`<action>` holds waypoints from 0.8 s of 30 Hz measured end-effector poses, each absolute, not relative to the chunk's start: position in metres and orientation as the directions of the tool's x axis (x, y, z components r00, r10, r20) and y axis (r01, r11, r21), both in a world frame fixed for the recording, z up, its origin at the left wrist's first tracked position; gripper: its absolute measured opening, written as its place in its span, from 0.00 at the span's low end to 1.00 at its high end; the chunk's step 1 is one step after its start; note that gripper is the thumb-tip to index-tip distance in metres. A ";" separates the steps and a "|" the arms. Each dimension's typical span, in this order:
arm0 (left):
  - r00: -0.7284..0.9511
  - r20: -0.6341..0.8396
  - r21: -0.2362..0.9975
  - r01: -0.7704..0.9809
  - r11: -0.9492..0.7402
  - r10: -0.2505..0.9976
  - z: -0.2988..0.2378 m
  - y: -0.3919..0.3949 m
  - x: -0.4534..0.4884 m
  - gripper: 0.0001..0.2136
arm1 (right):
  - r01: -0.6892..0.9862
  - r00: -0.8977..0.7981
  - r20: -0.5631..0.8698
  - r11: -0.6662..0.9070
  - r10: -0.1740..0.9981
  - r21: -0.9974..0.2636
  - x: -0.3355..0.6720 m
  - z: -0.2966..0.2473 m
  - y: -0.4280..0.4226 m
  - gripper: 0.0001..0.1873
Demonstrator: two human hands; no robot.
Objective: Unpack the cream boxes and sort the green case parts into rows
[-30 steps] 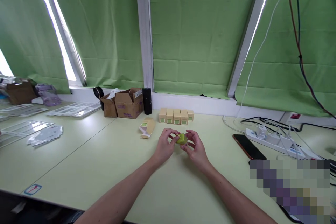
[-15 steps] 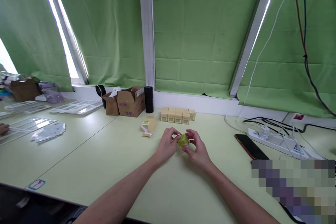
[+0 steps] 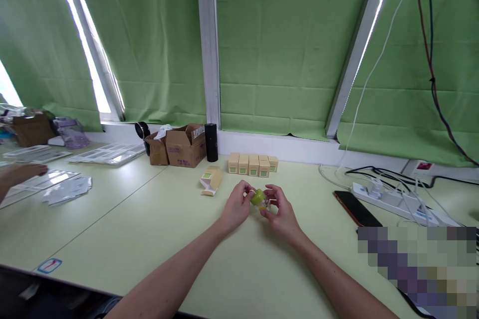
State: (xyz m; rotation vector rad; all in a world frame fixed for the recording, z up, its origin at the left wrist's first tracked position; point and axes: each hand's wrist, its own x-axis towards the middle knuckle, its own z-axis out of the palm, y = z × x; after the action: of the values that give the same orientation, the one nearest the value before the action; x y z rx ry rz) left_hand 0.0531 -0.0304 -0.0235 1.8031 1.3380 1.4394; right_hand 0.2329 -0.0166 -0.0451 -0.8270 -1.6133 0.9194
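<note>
Between my two hands is a small rounded object with a green top and a clear lower part with a bit of orange. I cannot make out exactly what it is. My left hand pinches its green top from the left. From the right, the curled fingers and thumb of my right hand hold its clear part. Just beyond my left hand lies an opened small carton on its side. A row of several small tan boxes with green labels stands behind my hands.
Cardboard boxes and a black cylinder stand at the back. A phone and a power strip with cables lie right. Another person's hand reaches over clear trays at left, near a pile of white packets.
The green top has tilted and shifted slightly left in my fingers, showing more of its rounded face. The other person's hand has reached further in from the left.
</note>
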 end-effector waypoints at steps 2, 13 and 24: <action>-0.053 0.462 0.842 0.340 -0.419 0.885 -0.024 -0.027 0.053 0.08 | 0.066 -0.200 0.453 0.473 0.869 -0.878 0.234 -0.045 -0.015 0.33; -0.295 0.206 0.966 -0.092 -0.242 0.933 -0.031 -0.004 0.040 0.19 | 0.122 -0.070 0.537 0.541 0.841 -0.832 0.262 -0.041 0.017 0.12; -0.272 0.034 0.965 -0.242 -0.103 0.962 -0.036 -0.003 0.034 0.12 | 0.465 0.214 0.414 0.281 0.885 -0.840 0.325 -0.060 0.067 0.06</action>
State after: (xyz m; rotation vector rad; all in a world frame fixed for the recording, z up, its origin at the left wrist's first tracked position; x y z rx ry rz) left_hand 0.0341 -0.0031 -0.0360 0.9247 1.1683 1.5666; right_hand 0.3247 0.0669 -0.0599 -1.3501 -1.4185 0.4676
